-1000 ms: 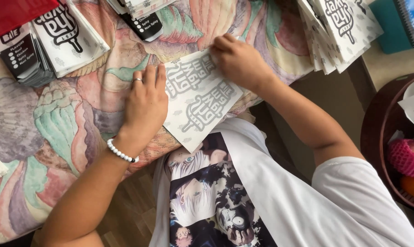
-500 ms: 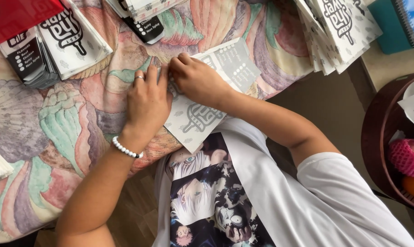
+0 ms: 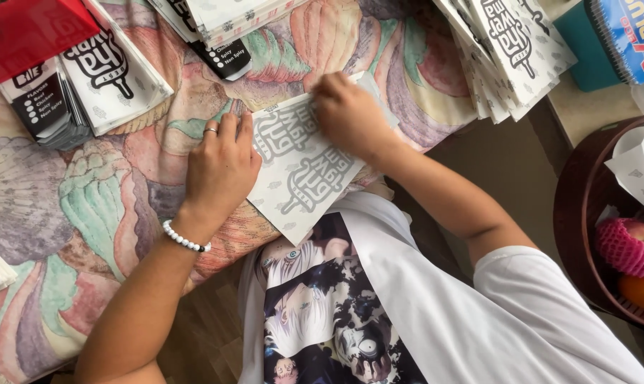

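A printed white paper sheet (image 3: 301,171) is pinned flat on the patterned table (image 3: 87,213) between the left hand (image 3: 221,167), fingers spread, and the right hand (image 3: 347,117), its grip pressed down.

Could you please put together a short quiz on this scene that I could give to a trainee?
1. True or false: both hands rest on the white printed paper sheet at the table's near edge.
2. What does the left hand wear?
A. A glove
B. A ring and a white bead bracelet
C. A watch
3. What lies in the round brown basket at the right?

Key
1. True: the left hand presses flat on the sheet's left side, and the right hand presses on its upper part.
2. B
3. A fruit in pink foam netting, an orange fruit and some white paper.
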